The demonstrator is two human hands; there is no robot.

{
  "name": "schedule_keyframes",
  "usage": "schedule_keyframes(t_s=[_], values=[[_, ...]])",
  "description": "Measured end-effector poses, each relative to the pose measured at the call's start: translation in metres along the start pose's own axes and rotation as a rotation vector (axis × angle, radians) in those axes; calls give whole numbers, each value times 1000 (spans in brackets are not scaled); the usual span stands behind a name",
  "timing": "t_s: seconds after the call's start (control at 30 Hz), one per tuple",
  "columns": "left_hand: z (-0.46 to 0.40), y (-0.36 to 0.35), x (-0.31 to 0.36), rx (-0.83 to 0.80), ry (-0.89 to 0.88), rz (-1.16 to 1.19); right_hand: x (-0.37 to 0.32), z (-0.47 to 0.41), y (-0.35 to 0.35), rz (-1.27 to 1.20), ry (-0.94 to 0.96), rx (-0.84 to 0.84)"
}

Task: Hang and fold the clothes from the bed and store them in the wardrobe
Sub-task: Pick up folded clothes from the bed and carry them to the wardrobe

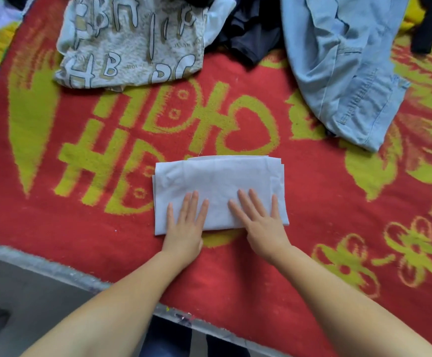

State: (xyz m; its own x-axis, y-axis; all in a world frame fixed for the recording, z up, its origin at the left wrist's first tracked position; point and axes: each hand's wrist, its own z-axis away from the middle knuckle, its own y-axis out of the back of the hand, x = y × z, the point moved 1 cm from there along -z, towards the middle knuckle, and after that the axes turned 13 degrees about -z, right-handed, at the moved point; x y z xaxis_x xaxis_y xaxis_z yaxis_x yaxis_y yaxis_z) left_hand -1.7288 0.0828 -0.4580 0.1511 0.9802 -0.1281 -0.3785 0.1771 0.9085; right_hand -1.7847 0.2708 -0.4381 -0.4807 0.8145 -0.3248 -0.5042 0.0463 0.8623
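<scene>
Two flat palms on one folded white cloth rectangle (217, 184), near the front edge of the red and yellow-green patterned bed blanket (300, 266). Left hand (185, 225) on the near-left part of the cloth, right hand (261, 222) on the near-right part, fingers of both straight and slightly spread, pressing down, gripping nothing. Step in hand, by the look of it: smoothing a finished or nearly finished fold, layered edges visible at the far and right sides of the stack. Next move probably either one more fold across the middle or a lift of the bundle for the wardrobe; either way, fingers under a near edge and thumbs on top, all layers kept together, no slip of the stacked hems. No wardrobe in view. Plenty left on the far side of the blanket: a beige knit garment with letter print (132, 42) at upper left, a dark navy crumpled garment (253, 34) just beside it, a light blue denim piece (338, 68) at upper right, a black item (428, 24) at the far right corner. Overall progress judged early.
</scene>
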Motion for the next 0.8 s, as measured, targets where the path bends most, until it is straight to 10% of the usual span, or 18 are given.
schedule_keyframes(t_s=[0.4,0.8], values=[[-35,30,-36,-226,-242,-38,2,-42,35,18,-137,-168],[10,216,-107,4,-225,-83,-81,-14,232,193,-34,-7]])
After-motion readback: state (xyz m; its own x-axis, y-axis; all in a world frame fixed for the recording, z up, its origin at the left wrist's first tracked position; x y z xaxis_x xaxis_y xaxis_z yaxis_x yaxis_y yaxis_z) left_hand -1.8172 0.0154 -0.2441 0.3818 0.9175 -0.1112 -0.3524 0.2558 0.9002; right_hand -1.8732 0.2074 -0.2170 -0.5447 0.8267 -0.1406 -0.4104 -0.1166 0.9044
